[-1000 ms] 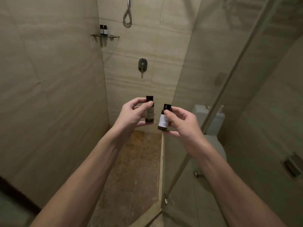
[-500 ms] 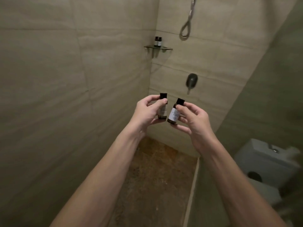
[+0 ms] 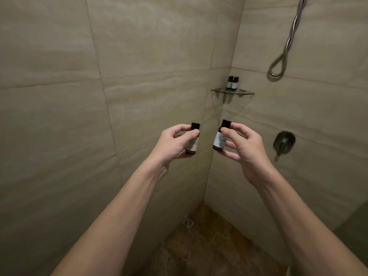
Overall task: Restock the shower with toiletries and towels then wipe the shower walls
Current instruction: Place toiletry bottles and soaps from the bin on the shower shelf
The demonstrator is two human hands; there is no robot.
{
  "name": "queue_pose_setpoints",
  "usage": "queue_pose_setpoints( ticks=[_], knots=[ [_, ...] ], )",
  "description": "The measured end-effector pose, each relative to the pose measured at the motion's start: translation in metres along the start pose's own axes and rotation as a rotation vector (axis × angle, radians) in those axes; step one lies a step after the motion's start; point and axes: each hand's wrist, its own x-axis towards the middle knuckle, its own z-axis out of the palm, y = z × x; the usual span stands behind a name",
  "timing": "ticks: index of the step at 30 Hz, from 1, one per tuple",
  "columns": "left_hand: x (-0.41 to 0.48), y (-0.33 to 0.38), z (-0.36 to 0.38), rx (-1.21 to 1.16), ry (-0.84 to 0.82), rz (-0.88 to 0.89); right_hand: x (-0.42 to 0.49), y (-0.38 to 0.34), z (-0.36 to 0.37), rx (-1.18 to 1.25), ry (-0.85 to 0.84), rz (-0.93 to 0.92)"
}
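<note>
My left hand (image 3: pixel 173 143) holds a small dark toiletry bottle (image 3: pixel 192 144) with a black cap and a pale label, upright. My right hand (image 3: pixel 242 145) pinches a second like bottle (image 3: pixel 220 139), tilted slightly, its white label facing me. Both are held out at chest height in front of the shower's corner. Above and beyond them a glass corner shelf (image 3: pixel 242 93) carries two more small dark bottles (image 3: pixel 232 82). No towel is in view.
Beige tiled walls (image 3: pixel 59 116) meet at the corner. A metal shower hose (image 3: pixel 286 46) loops down at the upper right, with a round mixer valve (image 3: pixel 283 142) below it. The brown pebbled floor (image 3: pixel 209 246) has a drain (image 3: pixel 188 222) near the corner.
The view has swung left and moved into the shower; the toilet and glass door have left the frame. The corner shelf now looks closer. My hands have drawn slightly apart, each still holding its bottle.
</note>
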Motion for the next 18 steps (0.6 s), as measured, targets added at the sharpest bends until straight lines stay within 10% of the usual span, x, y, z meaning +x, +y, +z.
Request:
queue_pose_setpoints(
  ticks=[18],
  knots=[
    [0.266,0.003,0.069,0.008,-0.154,0.101,0.243,0.001,-0.044,-0.073,0.116,-0.061]
  ],
)
